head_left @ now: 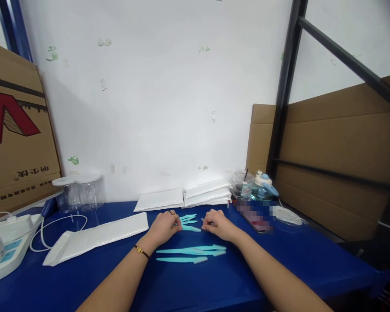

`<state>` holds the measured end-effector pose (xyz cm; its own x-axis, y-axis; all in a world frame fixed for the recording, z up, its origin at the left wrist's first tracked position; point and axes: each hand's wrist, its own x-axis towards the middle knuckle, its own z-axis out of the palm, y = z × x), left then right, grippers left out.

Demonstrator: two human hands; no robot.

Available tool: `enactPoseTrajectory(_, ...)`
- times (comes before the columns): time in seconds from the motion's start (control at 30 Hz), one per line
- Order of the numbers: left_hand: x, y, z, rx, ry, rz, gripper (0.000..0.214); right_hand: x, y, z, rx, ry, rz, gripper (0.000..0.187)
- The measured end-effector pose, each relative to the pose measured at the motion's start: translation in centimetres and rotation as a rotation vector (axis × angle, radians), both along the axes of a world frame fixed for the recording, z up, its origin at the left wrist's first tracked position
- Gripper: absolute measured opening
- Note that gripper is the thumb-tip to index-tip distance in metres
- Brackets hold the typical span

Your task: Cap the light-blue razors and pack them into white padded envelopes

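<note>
Both my hands rest on the blue table (pixel 188 286), fingers curled. My left hand (pixel 164 226) pinches one end of a light-blue plastic razor-like tool (pixel 191 228). My right hand (pixel 218 225) is closed at its other end. Just beyond the hands lie a few more of these light-blue tools (pixel 188 218). Nearer to me, three more light-blue tools (pixel 191 254) lie flat side by side between my forearms. A bracelet is on my left wrist, and rings are on that hand.
A long white padded envelope (pixel 95 237) lies left of my hands. Stacks of white envelopes (pixel 195 195) sit against the wall. Two clear lidded jars (pixel 79 191), a power strip with cable (pixel 6 249), a water bottle (pixel 263 187) and cardboard boxes (pixel 16 130) surround the table.
</note>
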<state>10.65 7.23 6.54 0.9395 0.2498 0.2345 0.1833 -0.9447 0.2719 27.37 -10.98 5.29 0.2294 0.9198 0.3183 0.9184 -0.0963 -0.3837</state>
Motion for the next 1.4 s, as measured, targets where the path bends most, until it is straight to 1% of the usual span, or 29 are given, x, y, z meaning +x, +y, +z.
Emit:
enactPoseTrajectory(0.1,-0.1,0.1,0.1,-0.037,-0.024,0.013,0.013,-0.2,-0.1,0.1,0.037,0.037,-0.026,0.023)
enactPoseTrajectory(0.2,0.0,-0.4,0.1,-0.051,-0.056,-0.025,0.013,-1.0,0.2,0.1,0.033,0.062,0.037,0.023)
enactPoseTrajectory(0.3,0.3,-0.8,0.2,-0.031,-0.091,0.000,0.014,-1.0,0.5,-0.1,0.018,0.083,0.081,0.027)
enactPoseTrajectory(0.37,0.3,-0.3,0.1,-0.005,-0.099,0.044,0.014,-0.2,0.6,-0.3,0.035,0.108,0.033,0.028)
enactPoseTrajectory(0.43,0.2,0.5,0.0,0.004,-0.081,0.099,0.014,0.8,0.3,-0.5,0.046,0.117,-0.055,0.028)
enactPoseTrajectory(0.53,-0.4,1.5,0.1,-0.055,-0.065,0.146,0.015,2.2,-0.1,-0.6,0.058,0.102,-0.174,0.027)
enactPoseTrajectory(0.57,-0.7,1.7,0.2,-0.090,-0.075,0.129,0.019,2.4,-0.3,-0.6,0.071,0.093,-0.200,0.027)
enactPoseTrajectory(0.63,-1.2,1.5,0.3,-0.172,-0.050,0.016,0.033,2.6,-0.4,-0.4,0.098,0.079,-0.243,0.028)
enactPoseTrajectory(0.7,-1.6,1.1,0.4,-0.249,0.072,-0.141,0.043,2.6,-0.5,-0.2,0.116,0.074,-0.259,0.027)
enactPoseTrajectory(0.73,-1.7,0.8,0.4,-0.283,0.153,-0.200,0.044,2.5,-0.6,-0.2,0.121,0.074,-0.257,0.027)
enactPoseTrajectory(0.8,-1.7,0.4,0.3,-0.337,0.281,-0.247,0.039,2.3,-0.6,-0.1,0.123,0.082,-0.241,0.026)
enactPoseTrajectory(0.87,-1.5,0.1,0.1,-0.366,0.311,-0.224,0.033,2.1,-0.6,-0.1,0.109,0.099,-0.206,0.026)
enactPoseTrajectory(0.93,-1.2,0.0,-0.1,-0.352,0.281,-0.185,0.032,1.6,-0.6,0.0,0.090,0.164,-0.134,0.029)
enactPoseTrajectory(1.07,-0.6,0.1,-0.5,-0.282,0.118,-0.145,0.032,0.0,-0.4,0.0,0.032,0.340,0.056,0.033)
enactPoseTrajectory(1.17,-0.2,-0.2,-0.5,-0.235,0.032,-0.127,0.029,-0.7,-0.1,0.0,-0.027,0.390,0.123,0.031)
enactPoseTrajectory(1.27,0.1,-0.4,-0.3,-0.152,-0.022,-0.099,0.024,-0.5,0.2,-0.2,-0.013,0.411,0.108,0.030)
enactPoseTrajectory(1.4,0.2,0.0,0.0,-0.048,-0.074,-0.027,0.019,1.0,0.2,-0.5,0.043,0.386,-0.019,0.025)
